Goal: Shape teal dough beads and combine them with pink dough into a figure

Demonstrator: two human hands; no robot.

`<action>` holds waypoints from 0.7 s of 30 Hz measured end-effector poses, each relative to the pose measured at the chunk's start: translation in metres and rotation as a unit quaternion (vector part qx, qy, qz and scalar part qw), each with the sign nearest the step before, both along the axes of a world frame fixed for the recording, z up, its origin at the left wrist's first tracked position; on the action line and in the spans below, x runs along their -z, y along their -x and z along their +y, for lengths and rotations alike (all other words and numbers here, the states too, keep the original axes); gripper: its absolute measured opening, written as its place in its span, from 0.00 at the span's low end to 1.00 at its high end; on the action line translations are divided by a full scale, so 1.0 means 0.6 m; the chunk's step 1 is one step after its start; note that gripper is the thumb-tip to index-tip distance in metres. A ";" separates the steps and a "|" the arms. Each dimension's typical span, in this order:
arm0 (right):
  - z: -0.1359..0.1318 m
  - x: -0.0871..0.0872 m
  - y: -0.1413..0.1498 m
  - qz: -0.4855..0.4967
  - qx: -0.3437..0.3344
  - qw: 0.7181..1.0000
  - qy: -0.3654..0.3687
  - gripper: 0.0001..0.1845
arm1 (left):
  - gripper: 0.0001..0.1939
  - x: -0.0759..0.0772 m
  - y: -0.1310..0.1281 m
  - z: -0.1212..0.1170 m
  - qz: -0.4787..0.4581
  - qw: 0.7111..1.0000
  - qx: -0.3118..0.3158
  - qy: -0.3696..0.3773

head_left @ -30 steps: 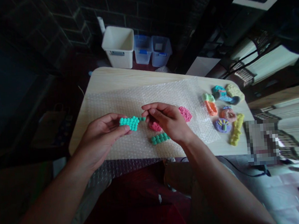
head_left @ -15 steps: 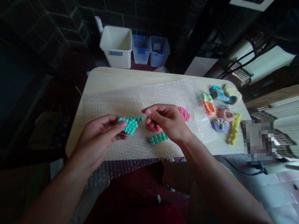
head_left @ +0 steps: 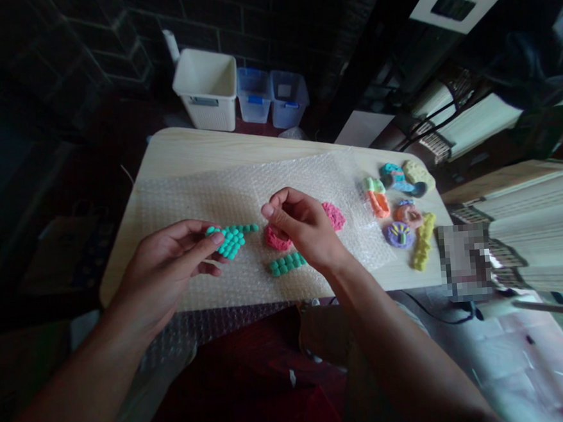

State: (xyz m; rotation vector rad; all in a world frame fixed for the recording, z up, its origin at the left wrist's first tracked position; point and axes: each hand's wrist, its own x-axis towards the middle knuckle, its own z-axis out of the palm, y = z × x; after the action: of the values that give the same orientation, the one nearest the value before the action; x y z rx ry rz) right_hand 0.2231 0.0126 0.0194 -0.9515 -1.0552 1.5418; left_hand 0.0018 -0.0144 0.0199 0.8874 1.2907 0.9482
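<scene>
The left hand (head_left: 167,264) pinches a turquoise beaded piece (head_left: 231,241) above bubble wrap (head_left: 203,197) on a pale table (head_left: 175,144). Near it, the right hand (head_left: 304,225) is curled narrow; whether it grips anything, I cannot tell. Beyond the table stand 2 translucent bins (head_left: 255,110).

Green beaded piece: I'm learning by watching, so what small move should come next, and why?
Perhaps ease the right hand toward the green beaded piece: the left hand pinches it, and its jutting bead row points toward the right hand across a gap.
</scene>
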 end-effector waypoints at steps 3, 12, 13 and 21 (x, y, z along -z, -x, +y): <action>0.004 0.007 -0.005 0.008 0.009 1.000 0.008 0.21 | 0.14 -0.003 0.000 -0.001 -0.006 1.000 -0.002 0.002; -0.004 -0.002 -0.004 -0.034 -0.011 0.999 0.032 0.28 | 0.11 -0.009 -0.003 -0.002 -0.011 1.000 0.000 0.002; -0.004 -0.002 -0.003 -0.036 -0.010 0.999 0.022 0.26 | 0.11 -0.010 -0.003 -0.002 -0.009 1.000 0.001 0.000; 0.001 0.006 -0.006 0.027 -0.024 0.999 0.023 0.17 | 0.14 -0.010 -0.004 -0.001 -0.008 1.000 0.001 -0.002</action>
State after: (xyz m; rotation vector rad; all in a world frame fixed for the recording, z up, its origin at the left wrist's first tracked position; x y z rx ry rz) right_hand 0.2268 0.0133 0.0156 -0.9171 -1.0145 1.6282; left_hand 0.0042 -0.0151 0.0259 0.8827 1.2755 0.9553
